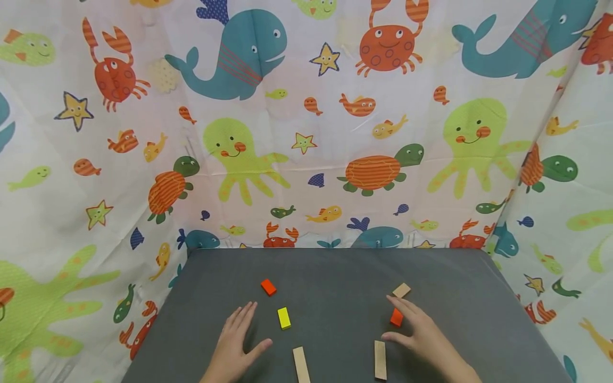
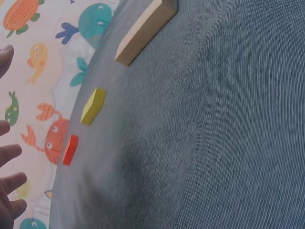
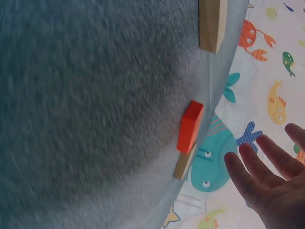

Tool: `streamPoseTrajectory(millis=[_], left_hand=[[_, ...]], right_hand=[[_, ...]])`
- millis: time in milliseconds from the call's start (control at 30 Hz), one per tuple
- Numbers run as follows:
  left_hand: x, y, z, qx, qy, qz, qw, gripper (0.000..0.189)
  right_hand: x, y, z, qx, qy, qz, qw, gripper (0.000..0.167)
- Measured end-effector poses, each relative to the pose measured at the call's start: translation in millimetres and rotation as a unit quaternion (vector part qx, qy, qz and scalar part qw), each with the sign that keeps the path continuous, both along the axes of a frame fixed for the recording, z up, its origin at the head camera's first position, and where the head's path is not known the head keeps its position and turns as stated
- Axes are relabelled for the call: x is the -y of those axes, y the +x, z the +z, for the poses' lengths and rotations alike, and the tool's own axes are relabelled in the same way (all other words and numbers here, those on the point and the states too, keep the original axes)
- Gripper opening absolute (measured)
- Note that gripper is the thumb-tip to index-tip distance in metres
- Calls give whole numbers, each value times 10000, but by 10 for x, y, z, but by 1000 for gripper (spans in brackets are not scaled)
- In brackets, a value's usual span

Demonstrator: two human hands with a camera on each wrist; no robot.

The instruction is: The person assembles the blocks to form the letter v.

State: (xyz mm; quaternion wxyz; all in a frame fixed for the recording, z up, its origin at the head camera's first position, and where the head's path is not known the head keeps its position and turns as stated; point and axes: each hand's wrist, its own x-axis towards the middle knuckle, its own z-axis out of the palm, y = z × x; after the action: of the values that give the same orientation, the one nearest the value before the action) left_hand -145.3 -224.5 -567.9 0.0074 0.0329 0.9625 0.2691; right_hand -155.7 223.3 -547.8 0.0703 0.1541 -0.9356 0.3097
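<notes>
My left hand (image 1: 235,343), fingers extended and thumb spread, is over the left part of the grey table, holding nothing. Nearest it are a yellow block (image 1: 284,318), a long plain wooden block (image 1: 301,365) and, farther back, a red block (image 1: 268,287). On the other side my right hand (image 1: 421,335) has its fingers straight and its thumb apart, also with nothing in it. Close by its fingers lies an orange-red block (image 1: 396,317), with a short plain wooden block (image 1: 401,290) behind. A second long wooden block (image 1: 380,360) lies left of the right thumb.
The grey cloth-covered table (image 1: 335,276) ends at the back against a hanging white curtain (image 1: 306,175) printed with sea animals. The curtain continues along the left and right sides. A gap of bare cloth separates the left and right groups of blocks.
</notes>
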Motion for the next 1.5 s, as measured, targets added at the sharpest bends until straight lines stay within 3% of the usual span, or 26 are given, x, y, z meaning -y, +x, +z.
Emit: streamPoseTrajectory(millis=[367,833,1000,1133,1300,1500], left_hand=[[-132,5,-42,-63,-24,-128,9999,93],[-264,-4,-139,-214,-17,-702,9973,92],[-347,-20,-166,-75,118,-1075,9941,92],[-425,-14,-204,115,271,-1329,9907,91],[-546,4,-263,294,151,-1568,9871,92],[-683,-9,-311,744,214,-1858,9795,92]], right_hand=[[97,29,-118,374,-77,-63,9993,86],[259,35,-300,320,-227,645,9971,83],[321,27,-323,538,-302,886,9942,84],[382,21,-301,994,-375,1127,9879,86],[438,8,-291,1473,-361,1282,9801,91],[448,23,-283,1555,-329,1307,9786,94]])
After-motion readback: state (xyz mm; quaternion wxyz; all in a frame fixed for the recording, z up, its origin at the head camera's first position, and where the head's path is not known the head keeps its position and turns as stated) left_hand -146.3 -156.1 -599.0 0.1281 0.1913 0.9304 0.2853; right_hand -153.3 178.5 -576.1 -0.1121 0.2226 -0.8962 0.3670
